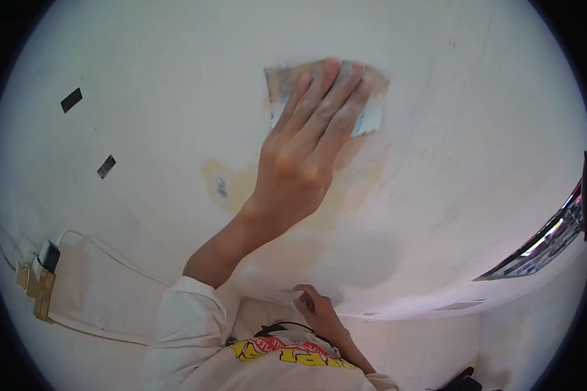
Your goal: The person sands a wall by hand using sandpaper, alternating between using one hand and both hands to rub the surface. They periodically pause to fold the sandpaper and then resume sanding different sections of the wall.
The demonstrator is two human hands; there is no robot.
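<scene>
landmark: yellowish stain (225,186) on the white wall (450,130), with a grey spot in its middle. All positions below are relative to it.
left hand (300,163): up and right of the stain, its wrist just beside the stain's right edge. We see the back of the hand, with the fingers pointing up.
left grip: flat, not a wrap. The fingers (332,98) are stretched out and close together, pressing a sheet onto the wall.
sheet (279,85): well above and right of the stain. It is a worn tan and pale rectangle lying flat on the wall. The fingers cover its middle, so only the left and right edges show.
left sleeve (182,326): white, below the stain, pushed up with the forearm bare.
right hand (316,309): well below and right of the stain, fingertips at the lower edge of the wall surface.
right grip: the fingers are curled in loosely. Can't tell if anything is held.
shirt print (293,352): yellow and red, low in the frame, just under the right hand.
dark marks: two small black rectangles left of the stain, one (106,166) near it and one (72,100) further up and left.
cable (111,257): white, below and left of the stain. It runs to a tan fitting (39,290) at the far left with a dark plug (49,254) on top.
window strip (541,244): far right of the stain and slightly lower. It is bright and its detail is blurred.
</scene>
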